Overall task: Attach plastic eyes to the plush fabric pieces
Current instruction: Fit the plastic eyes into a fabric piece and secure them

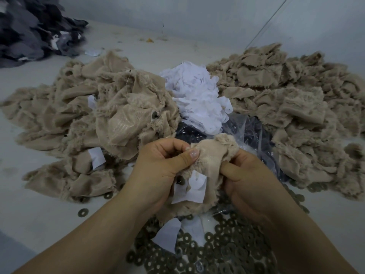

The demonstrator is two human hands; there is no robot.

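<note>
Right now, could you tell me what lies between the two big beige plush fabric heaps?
In the head view, a pile of white paper-like cutouts, with a clear plastic bag just below it.

Between the hands, the plush piece [209,161] showed a matt, finely ribbed cloth backing and fuzzy tan pile at its edges. Smooth white paper tags [194,187] lay against it. Below the hands, dull flat washers [227,248] lay heaped; beyond them, a glossy, crinkled clear plastic bag [246,131].

No legible text or labels anywhere
</note>
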